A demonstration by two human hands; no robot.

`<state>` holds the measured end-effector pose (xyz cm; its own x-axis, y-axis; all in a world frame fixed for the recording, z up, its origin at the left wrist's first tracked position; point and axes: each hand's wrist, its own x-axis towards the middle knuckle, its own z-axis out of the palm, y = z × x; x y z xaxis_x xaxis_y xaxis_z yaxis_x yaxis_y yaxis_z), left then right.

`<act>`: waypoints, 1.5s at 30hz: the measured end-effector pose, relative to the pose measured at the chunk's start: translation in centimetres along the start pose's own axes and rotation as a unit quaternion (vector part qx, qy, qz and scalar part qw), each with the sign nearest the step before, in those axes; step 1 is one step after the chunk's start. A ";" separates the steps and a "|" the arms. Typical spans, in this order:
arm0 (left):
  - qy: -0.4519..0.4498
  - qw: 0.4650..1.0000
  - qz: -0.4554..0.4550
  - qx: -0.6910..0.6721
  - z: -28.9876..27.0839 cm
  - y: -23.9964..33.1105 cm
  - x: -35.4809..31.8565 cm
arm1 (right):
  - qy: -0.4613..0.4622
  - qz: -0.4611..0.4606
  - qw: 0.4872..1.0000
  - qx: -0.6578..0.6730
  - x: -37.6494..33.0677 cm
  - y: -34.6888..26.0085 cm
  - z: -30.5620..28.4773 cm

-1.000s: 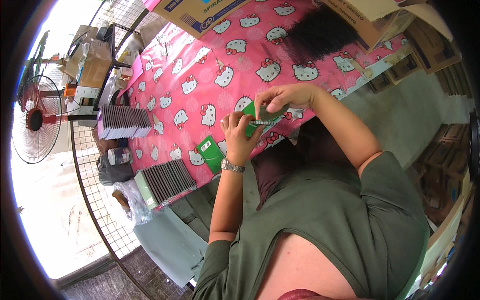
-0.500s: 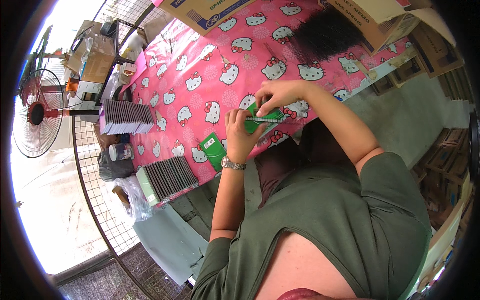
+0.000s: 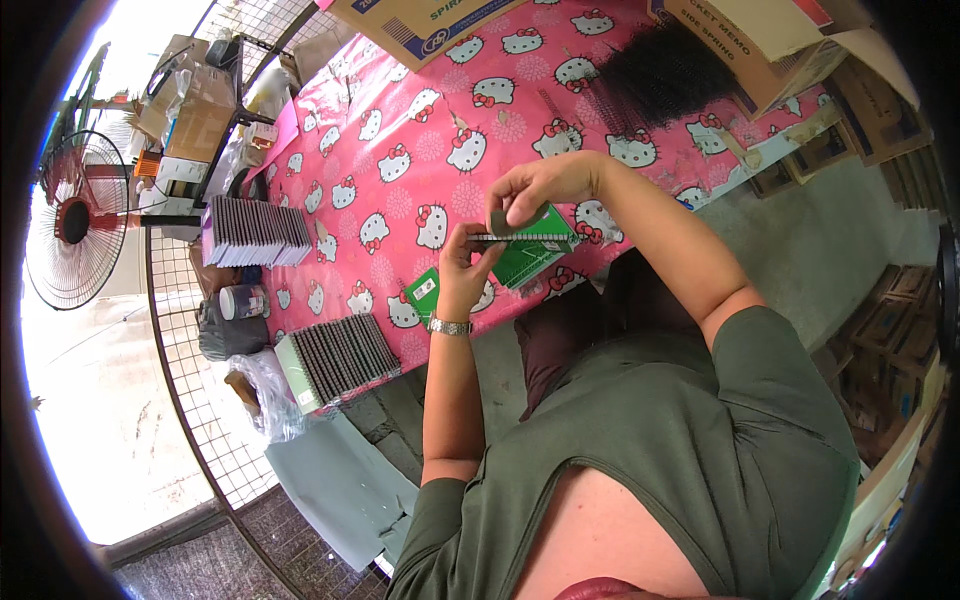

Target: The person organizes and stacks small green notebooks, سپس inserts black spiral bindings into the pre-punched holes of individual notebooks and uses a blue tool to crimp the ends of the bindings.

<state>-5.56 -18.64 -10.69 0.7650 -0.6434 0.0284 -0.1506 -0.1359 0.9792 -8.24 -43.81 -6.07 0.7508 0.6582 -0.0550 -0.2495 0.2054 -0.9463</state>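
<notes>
A small green notebook [image 3: 528, 258] lies at the table's near edge, with a dark spiral coil [image 3: 548, 238] along its upper edge. My left hand [image 3: 462, 272] is closed on the notebook's left end, by the end of the coil. Just above the coil, my right hand [image 3: 545, 188] pinches a small dark grey piece [image 3: 499, 222], whose kind I cannot make out. Part of the green cover is hidden behind my right fingers. Beside my left wrist lies another green notebook [image 3: 422, 294], partly covered by the hand.
Rows of coil-bound notebooks [image 3: 345, 352] and purple-covered notebooks [image 3: 262, 232] stand along the table's left side. Loose black coils [image 3: 672, 75] are heaped at the far right, by an opened carton [image 3: 735, 45]. Another carton [image 3: 425, 22] stands at the back. A fan [image 3: 75, 220] is at far left.
My right hand has shifted slightly left along the coil, and the dark grey piece now shows in its fingers. My left hand has turned and moved toward the notebook's left end.
</notes>
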 end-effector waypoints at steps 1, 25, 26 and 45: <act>0.004 1.000 0.002 0.002 0.1 0.2 0.0 | 0.038 0.043 0.995 -0.087 0.4 0.3 -0.2; 0.235 0.969 0.027 -0.068 3.1 -0.7 -3.9 | 0.490 -0.152 0.712 -0.480 -7.8 8.9 9.6; 0.240 0.967 0.023 -0.078 3.3 -0.8 -3.9 | 0.461 -0.178 0.724 -0.481 -6.0 7.5 10.9; 0.221 0.917 0.139 0.302 -2.5 5.7 -6.7 | 0.393 -0.026 0.846 -0.359 -7.6 7.5 8.3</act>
<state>-9.94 -13.20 -4.84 0.8033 -0.3672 0.4689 -0.5955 -0.4913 0.6356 -20.93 -41.24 -10.13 0.9946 -0.0812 0.0650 0.0206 -0.4593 -0.8881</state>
